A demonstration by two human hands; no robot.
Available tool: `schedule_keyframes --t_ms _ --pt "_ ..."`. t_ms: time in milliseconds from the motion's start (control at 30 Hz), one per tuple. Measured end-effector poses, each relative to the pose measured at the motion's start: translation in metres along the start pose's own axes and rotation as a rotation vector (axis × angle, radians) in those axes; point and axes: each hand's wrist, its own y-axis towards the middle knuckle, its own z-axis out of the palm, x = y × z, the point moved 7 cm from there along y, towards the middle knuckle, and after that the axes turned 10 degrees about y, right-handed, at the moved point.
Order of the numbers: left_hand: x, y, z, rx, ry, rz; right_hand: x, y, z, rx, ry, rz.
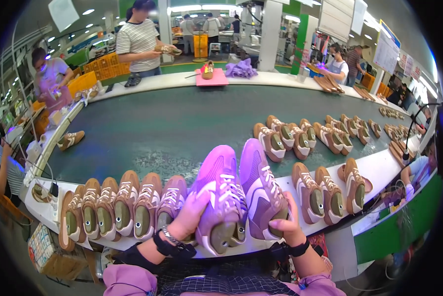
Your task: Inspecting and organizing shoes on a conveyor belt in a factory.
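Hands grip a pair of shoes at the belt's near edge: the left hand [189, 217] wraps around the left shoe [220, 197], fingers curled on its side, and the right hand [286, 224] pinches the heel of the right shoe [261, 185]. More shoes [118, 207] line the near edge on both sides, over the green belt [172, 128].
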Motion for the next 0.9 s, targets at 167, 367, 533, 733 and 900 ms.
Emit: schedule_keyframes --t_ms 167,367,533,733,900 --pt "0.000 0.004 -0.024 0.026 0.444 -0.161 0.004 -0.001 -0.003 0.052 0.230 0.114" --pt "-0.062 -0.007 -0.020 -0.125 1.558 -0.094 -0.004 -0.004 -0.019 0.098 0.322 0.174" --pt "-0.082 0.018 0.002 -0.105 1.355 0.298 0.003 0.011 0.007 0.231 0.381 0.244" --pt "-0.082 0.046 0.070 0.279 0.164 0.038 0.040 0.034 0.045 0.479 0.355 0.243" --pt "-0.105 0.037 0.082 -0.041 0.210 0.478 0.012 0.070 -0.016 0.250 0.399 0.295"
